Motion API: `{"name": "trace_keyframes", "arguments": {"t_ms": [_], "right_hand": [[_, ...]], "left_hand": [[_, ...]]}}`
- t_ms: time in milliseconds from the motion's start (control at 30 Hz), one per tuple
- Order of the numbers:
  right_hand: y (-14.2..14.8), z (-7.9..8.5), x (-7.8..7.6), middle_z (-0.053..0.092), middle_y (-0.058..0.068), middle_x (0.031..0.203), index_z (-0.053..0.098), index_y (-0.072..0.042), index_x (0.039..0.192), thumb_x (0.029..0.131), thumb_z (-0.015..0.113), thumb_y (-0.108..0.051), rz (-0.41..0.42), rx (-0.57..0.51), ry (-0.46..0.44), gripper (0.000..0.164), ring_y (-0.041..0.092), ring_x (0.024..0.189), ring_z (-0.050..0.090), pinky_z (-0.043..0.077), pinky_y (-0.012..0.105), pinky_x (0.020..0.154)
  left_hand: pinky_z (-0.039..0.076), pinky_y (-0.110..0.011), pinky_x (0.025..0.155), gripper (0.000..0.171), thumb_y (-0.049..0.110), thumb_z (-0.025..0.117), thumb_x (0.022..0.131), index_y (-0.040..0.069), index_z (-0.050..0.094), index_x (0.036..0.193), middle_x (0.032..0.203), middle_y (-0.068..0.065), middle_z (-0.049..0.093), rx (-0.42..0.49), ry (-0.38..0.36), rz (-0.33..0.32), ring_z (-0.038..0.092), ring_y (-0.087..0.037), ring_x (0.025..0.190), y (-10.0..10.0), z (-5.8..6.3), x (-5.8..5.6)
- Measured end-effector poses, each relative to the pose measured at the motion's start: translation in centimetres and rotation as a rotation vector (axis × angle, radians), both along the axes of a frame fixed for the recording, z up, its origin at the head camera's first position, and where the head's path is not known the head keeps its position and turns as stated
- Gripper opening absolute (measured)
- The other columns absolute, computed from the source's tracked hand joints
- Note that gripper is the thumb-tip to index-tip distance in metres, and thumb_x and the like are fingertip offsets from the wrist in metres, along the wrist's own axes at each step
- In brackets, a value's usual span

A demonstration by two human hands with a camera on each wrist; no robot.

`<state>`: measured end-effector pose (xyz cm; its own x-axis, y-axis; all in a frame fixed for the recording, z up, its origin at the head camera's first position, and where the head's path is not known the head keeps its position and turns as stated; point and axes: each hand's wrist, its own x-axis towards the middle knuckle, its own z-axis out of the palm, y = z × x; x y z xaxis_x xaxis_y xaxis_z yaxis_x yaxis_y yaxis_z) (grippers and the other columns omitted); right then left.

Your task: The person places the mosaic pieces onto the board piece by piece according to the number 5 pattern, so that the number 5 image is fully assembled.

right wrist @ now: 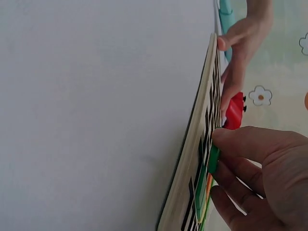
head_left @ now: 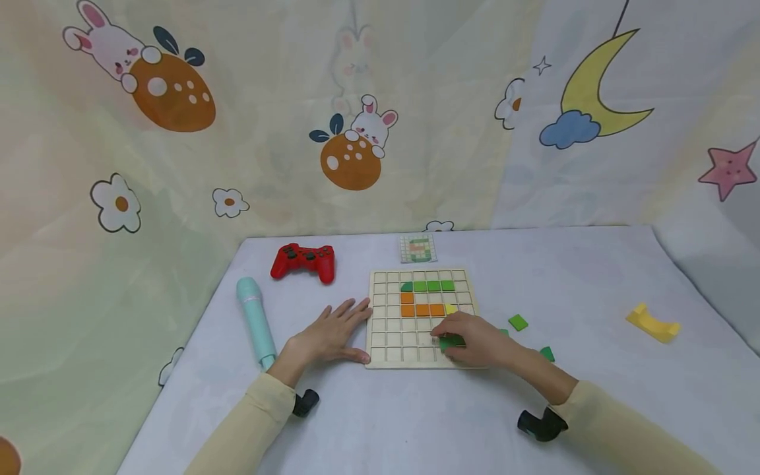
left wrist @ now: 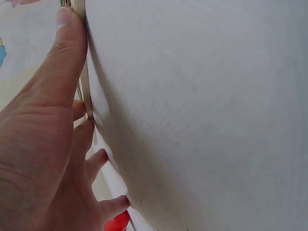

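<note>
A pale wooden grid board (head_left: 386, 340) lies on the white table. On it are light green tiles (head_left: 434, 285) in an upper row, orange tiles (head_left: 422, 310) below, and a yellow tile (head_left: 451, 308) partly behind my right hand. My left hand (head_left: 332, 335) rests at the board's left edge, fingers spread, thumb at the near corner. Over the board's near right part, my right hand (head_left: 475, 338) pinches a dark green tile (right wrist: 214, 158) between thumb and fingers. Beside that tile, another green piece (right wrist: 200, 185) shows in the grid in the right wrist view.
Loose green tiles (head_left: 518, 322) lie right of the board, one near my right forearm. A small pattern card (head_left: 417, 249) is behind the board. Left of it are a red game controller (head_left: 304, 260) and a teal microphone (head_left: 257, 320). A yellow curved piece (head_left: 653, 323) lies far right.
</note>
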<state>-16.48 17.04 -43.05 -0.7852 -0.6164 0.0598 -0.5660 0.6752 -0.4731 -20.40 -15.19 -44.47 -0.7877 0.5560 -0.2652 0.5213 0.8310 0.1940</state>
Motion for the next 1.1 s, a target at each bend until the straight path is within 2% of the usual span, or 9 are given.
{"name": "trace_keyframes", "arguments": {"t_ms": [200, 400, 767, 1100], "right_hand": [[-0.9, -0.1, 0.8, 0.068, -0.004, 0.110, 0.071, -0.013, 0.112, 0.082, 0.072, -0.007, -0.008, 0.009, -0.041, 0.031, 0.014, 0.102, 0.060, 0.054, 0.027, 0.085], [-1.0, -0.4, 1.1, 0.067, -0.006, 0.109, 0.071, -0.016, 0.112, 0.082, 0.073, -0.009, -0.021, 0.015, -0.008, 0.030, 0.010, 0.099, 0.057, 0.053, 0.025, 0.083], [-0.8, -0.5, 1.4, 0.068, -0.009, 0.109, 0.071, -0.017, 0.111, 0.081, 0.074, -0.010, -0.001, 0.003, 0.008, 0.031, 0.011, 0.103, 0.059, 0.052, 0.030, 0.090], [-0.7, -0.7, 1.6, 0.068, -0.008, 0.110, 0.071, -0.017, 0.112, 0.080, 0.077, -0.011, -0.014, 0.012, 0.020, 0.032, 0.012, 0.103, 0.059, 0.053, 0.031, 0.090]], "left_hand": [[0.019, -0.061, 0.117, 0.102, 0.070, 0.063, 0.077, 0.023, 0.019, 0.156, 0.165, 0.005, 0.009, -0.015, 0.006, -0.001, 0.011, -0.027, 0.152, 0.0, 0.0, -0.1], [0.020, -0.061, 0.117, 0.101, 0.069, 0.063, 0.077, 0.022, 0.020, 0.155, 0.165, 0.004, 0.009, -0.011, 0.006, -0.004, 0.011, -0.029, 0.152, 0.0, 0.0, -0.2], [0.018, -0.061, 0.117, 0.101, 0.070, 0.063, 0.076, 0.022, 0.021, 0.155, 0.165, 0.005, 0.010, -0.009, 0.005, 0.001, 0.011, -0.027, 0.152, 0.1, 0.1, 0.0], [0.018, -0.061, 0.117, 0.102, 0.070, 0.063, 0.076, 0.023, 0.020, 0.155, 0.165, 0.005, 0.009, -0.006, -0.003, 0.009, 0.011, -0.027, 0.152, 0.1, 0.0, 0.0]]}}
